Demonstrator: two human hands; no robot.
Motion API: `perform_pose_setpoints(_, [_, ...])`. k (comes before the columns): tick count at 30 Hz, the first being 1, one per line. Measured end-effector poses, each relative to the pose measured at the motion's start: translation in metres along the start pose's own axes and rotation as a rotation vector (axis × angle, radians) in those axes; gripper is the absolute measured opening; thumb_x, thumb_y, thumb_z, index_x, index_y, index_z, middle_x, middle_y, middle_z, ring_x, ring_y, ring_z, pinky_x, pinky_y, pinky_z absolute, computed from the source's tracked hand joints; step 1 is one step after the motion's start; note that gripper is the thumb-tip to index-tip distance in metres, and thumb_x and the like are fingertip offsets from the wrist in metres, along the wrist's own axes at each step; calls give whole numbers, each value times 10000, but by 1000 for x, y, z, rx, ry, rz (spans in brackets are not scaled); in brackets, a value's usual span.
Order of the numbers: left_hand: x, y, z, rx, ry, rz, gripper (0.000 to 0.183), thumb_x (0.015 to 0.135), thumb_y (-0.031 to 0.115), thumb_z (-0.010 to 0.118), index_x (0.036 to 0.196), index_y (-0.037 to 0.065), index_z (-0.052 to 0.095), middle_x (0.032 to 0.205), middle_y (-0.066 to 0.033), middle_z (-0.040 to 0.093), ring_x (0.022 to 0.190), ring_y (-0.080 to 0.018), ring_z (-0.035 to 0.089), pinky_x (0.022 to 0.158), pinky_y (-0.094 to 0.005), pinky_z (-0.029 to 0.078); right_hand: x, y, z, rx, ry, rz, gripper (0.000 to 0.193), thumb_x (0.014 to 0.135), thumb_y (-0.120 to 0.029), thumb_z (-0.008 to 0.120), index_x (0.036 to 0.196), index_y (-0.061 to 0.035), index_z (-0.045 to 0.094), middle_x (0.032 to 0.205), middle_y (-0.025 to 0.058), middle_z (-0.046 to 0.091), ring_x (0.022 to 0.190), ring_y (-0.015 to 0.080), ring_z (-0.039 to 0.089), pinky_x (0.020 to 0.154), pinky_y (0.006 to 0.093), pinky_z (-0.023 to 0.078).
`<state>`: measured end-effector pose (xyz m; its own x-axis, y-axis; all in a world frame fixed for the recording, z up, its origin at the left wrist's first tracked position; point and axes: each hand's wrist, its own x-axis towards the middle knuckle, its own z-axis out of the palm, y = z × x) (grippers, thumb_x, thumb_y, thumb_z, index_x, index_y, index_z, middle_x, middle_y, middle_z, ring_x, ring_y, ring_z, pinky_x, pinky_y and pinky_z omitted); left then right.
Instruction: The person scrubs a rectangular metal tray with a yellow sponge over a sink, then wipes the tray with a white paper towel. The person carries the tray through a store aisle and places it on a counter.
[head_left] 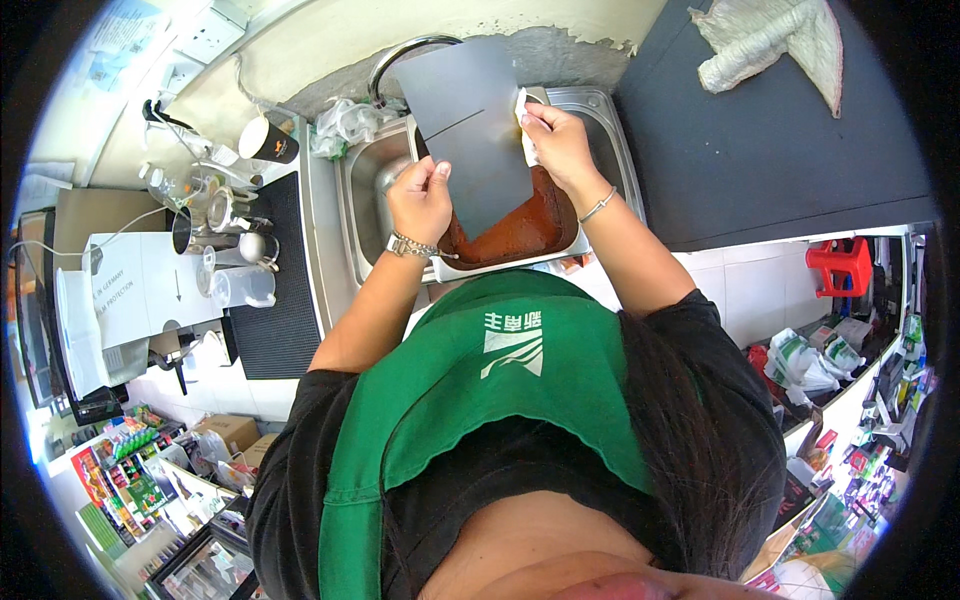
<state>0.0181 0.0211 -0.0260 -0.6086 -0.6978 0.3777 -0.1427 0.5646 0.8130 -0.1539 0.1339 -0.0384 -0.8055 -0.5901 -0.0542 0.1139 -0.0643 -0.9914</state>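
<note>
A flat grey panel point(470, 130) with a thin dark line across it stands tilted over the sink. My left hand point(420, 203) is closed on the panel's left edge, thumb on top. On the opposite edge my right hand point(560, 142) pinches a white wipe point(528, 125), folded cloth or paper, against the panel. Below the panel lies a pale-rimmed tray point(480, 264) with a reddish-brown surface point(520, 228) inside, partly covered by the panel. Whether that brown is food or a coating, I cannot tell.
The steel sink point(365, 215) surrounds the tray, with a curved faucet point(385, 62) behind and a clear plastic bag point(347, 125) at its left. A dark counter point(720, 160) at right bears a whitish cloth point(765, 45). Jugs point(240, 285) and a paper cup point(268, 140) stand left.
</note>
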Motion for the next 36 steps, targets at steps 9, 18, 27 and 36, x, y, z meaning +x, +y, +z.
perform_pose_setpoints(9, [10, 26, -11, 100, -174, -3, 118, 827, 130, 610, 815, 14, 592, 619, -83, 578, 586, -180, 581, 569, -292, 461, -15, -2, -15, -98, 59, -155, 71, 865, -34, 529, 883, -7, 592, 746, -34, 544, 637, 39, 468, 576, 197, 396])
perform_pose_setpoints(18, [11, 2, -28, -914, -629, -1108, 457, 937, 317, 452, 1137, -92, 489, 1040, -245, 586, 890, -274, 629, 760, -297, 542, -33, 34, -26, 143, 157, -221, 95, 869, -25, 526, 951, -19, 574, 798, -19, 554, 669, 49, 488, 589, 197, 411])
perform_pose_setpoints(27, [21, 2, -15, -1776, -656, -1199, 320, 892, 8, 285, 1110, -198, 396, 1136, -295, 511, 1021, -357, 557, 915, -388, 483, -43, 23, -34, -207, 10, -701, 97, 860, 3, 534, 948, 22, 571, 962, 90, 585, 892, 165, 555, 805, 266, 433])
perform_pose_setpoints(36, [24, -31, 1, -1504, -719, -1345, 300, 906, 187, 414, 1004, -62, 550, 940, -181, 641, 871, -282, 629, 792, -396, 512, -43, 10, -48, -261, -20, -823, 115, 806, 67, 543, 882, 3, 601, 914, 120, 615, 860, 244, 593, 782, 312, 464])
